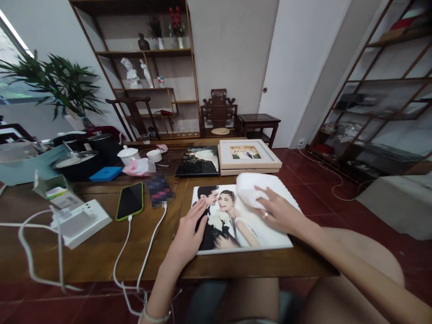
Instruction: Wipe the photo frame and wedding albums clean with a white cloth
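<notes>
A glossy wedding photo panel (222, 229) showing a couple lies flat near the front edge of the wooden table. My left hand (186, 234) rests on its left side with the fingers stretched out, holding nothing. Over the upper right part of the panel, my right hand (281, 210) has its fingers closed on a fluffy white cloth (248, 186). Some of the cloth spreads out behind the hand and covers the panel's right corner. A ring shows on the right hand.
Behind the panel lie a dark photo album (197, 162) and a white picture frame (270, 159). To the left are a phone (130, 201) on a white cable, a white power strip (84, 222), a blue box (105, 173) and black pots (76, 164). Loose cables hang over the front edge.
</notes>
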`<state>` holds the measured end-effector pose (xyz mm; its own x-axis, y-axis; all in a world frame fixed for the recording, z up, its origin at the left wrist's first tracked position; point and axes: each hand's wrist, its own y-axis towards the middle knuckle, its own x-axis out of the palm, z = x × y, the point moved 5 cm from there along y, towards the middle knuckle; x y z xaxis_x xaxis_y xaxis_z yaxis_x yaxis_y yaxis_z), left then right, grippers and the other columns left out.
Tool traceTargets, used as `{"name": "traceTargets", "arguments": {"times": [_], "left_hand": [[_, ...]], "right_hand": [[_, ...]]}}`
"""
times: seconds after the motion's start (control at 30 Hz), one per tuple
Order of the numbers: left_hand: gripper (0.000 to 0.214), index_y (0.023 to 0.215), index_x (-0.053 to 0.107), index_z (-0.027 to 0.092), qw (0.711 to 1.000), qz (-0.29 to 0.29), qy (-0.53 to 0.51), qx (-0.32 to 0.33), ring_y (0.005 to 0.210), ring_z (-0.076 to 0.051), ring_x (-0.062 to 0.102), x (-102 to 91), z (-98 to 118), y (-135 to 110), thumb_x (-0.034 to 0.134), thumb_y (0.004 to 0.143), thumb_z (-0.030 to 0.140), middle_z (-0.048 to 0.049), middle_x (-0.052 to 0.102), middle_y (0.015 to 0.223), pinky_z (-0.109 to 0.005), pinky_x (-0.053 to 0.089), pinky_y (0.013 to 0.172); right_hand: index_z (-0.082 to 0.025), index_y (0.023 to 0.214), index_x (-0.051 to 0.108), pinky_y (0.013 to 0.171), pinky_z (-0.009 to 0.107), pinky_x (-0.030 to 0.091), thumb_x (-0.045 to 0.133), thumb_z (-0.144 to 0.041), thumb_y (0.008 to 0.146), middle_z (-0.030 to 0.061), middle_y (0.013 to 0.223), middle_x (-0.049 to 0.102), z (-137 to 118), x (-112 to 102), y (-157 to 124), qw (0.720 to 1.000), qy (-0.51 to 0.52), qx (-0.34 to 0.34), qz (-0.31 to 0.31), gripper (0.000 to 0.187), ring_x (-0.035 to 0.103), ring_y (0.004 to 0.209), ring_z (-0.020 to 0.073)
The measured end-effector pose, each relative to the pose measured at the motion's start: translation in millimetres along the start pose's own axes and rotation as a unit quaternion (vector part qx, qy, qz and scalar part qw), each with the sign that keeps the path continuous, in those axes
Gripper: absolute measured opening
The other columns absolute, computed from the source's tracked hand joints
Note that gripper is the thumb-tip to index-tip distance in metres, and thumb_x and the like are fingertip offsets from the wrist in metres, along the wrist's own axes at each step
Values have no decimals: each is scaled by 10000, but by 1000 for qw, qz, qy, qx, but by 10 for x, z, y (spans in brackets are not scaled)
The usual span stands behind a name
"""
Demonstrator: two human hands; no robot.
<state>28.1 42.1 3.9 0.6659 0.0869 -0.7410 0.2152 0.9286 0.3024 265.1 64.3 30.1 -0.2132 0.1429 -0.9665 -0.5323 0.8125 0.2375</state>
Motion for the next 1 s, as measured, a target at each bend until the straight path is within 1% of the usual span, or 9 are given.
{"name": "traceTargets", "arguments": {"times": [0.07,0.13,0.23,0.3,0.4,0.57,0.7,0.8,1.0], "left_hand": [[429,1293,476,144,1000,2,1,1,1307,-201,365,2,-5,2,371,907,299,-100,443,1384,-429,290,1089],[425,1288,482,151,1000,5,-1,8,1304,-201,371,1,-2,4,380,904,301,-95,449,1381,-422,292,1089],[416,1278,496,163,1000,11,-4,18,1301,-196,375,-9,13,6,397,898,303,-85,458,1376,-407,285,1095],[416,1276,498,161,1000,9,-4,17,1303,-197,373,-15,21,5,404,896,303,-85,459,1376,-402,282,1096],[417,1279,493,156,1000,4,-2,11,1307,-197,366,-20,26,3,398,897,296,-88,444,1387,-402,284,1095],[420,1287,481,159,1000,5,2,19,1306,-194,368,-13,13,8,398,897,290,-92,444,1386,-412,284,1093],[422,1285,482,140,1000,2,4,16,1310,-181,361,0,-13,8,387,902,291,-95,440,1388,-392,273,1101],[428,1288,479,132,1000,3,1,12,1311,-176,359,2,-23,5,381,904,296,-94,436,1391,-381,269,1103],[450,1289,477,109,1000,5,-4,8,1310,-190,361,1,-6,12,388,897,312,-105,436,1390,-380,263,1105]], "right_hand": [[-134,916,645,1017,521,293,458,-158,798,188,1304,484,-188,19,-253,999,-8,-43,0,223,309,1298,315],[-154,827,658,1061,554,215,495,-135,744,171,1336,465,-436,13,-504,997,5,-82,-16,184,218,1340,313],[-172,741,663,1070,593,156,538,-175,715,161,1392,401,-752,-46,-764,988,30,-143,-41,128,143,1354,336],[-179,755,669,1078,575,164,541,-182,721,144,1403,392,-798,-86,-776,985,45,-154,-57,133,154,1354,323],[-166,868,672,1081,513,223,520,-166,755,146,1368,442,-599,-105,-522,989,61,-124,-60,190,257,1331,282],[-146,1009,646,1006,492,342,464,-252,859,188,1351,445,-103,-11,196,994,62,-85,-19,259,383,1260,302],[-121,1058,633,1029,501,299,433,-277,887,203,1314,478,18,50,455,995,51,-88,16,306,381,1259,312],[-121,1032,637,1038,511,287,432,-222,867,198,1301,493,-100,37,282,995,49,-85,5,282,367,1272,306],[-149,935,663,1054,545,258,472,-164,798,164,1338,471,-634,-145,-532,992,45,-90,-80,235,283,1314,322]]}}
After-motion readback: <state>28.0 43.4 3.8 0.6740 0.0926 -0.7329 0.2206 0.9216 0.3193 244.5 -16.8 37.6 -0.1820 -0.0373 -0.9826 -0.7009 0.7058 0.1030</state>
